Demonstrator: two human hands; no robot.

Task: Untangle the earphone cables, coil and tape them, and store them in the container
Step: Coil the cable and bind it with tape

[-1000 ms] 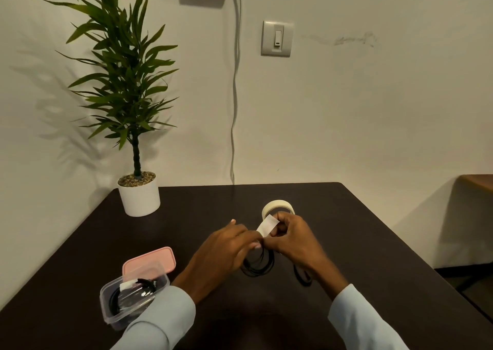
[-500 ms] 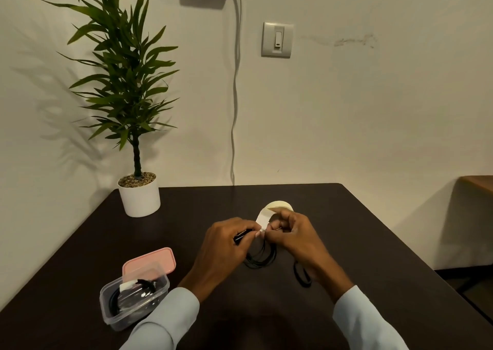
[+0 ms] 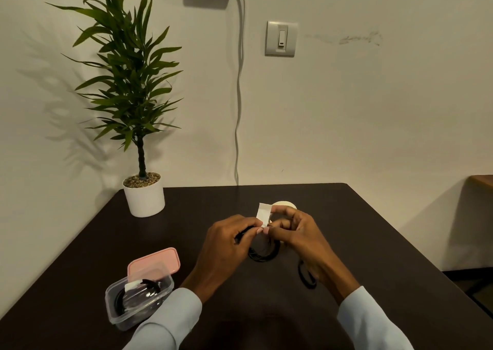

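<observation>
While the strip of white tape [image 3: 263,214] stands up between the two hands, the head view shows the left hand [image 3: 226,245] curled round the gathered black earphone cable [image 3: 262,253], pinching it at the fingertips, and the right hand [image 3: 298,232] curled in from the other side, thumb and forefinger nipping the tape's lower end against the bundle. The coil's loops hang below both hands, just above the dark counter [image 3: 373,243]; a loose loop of cable [image 3: 306,276] lies on the counter under the right wrist. The tape roll [image 3: 285,203] sits just behind the hands.

To do this step well, I judge the tape should be wrapped snugly round all the strands at the pinch point, the left hand keeping the loops together until the sticky end meets itself; the stray loop likely wants gathering in too, or it will trail.

The open clear container [image 3: 138,300], a taped coil already inside and its pink lid [image 3: 154,263] propped behind, stands left of the hands and near the counter's front edge. Between hands and container the counter gives open room for the carry; the potted plant [image 3: 144,197] stands well apart at the far left corner.
</observation>
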